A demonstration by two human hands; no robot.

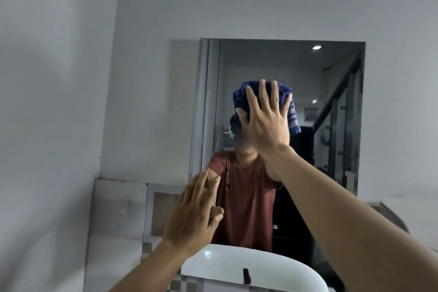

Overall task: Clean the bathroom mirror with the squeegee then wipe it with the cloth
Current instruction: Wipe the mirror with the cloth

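My right hand (265,116) is spread flat with all fingers apart, palm pressing the blue cloth (292,111) against the mirror (331,92); nothing is pinched, the cloth is simply trapped between my palm and the glass, so the whole pad of fabric bears on the surface instead of one fingertip's worth. Above my fingertips a bunched edge of the cloth sticks out, and to the outer side of my little finger a striped corner hangs loose down the glass. My left hand (194,211) is lower and off to the other side of the cloth, also open and holding nothing, fingers resting against the mirror near its lower left edge; I judge it is there to steady me while I lean over the white sink (227,265) beneath both arms. The squeegee is nowhere in view, which suggests the squeegee pass is done and this is the wiping stage. The hanging corner could drag streaks unless I fold it under my palm.
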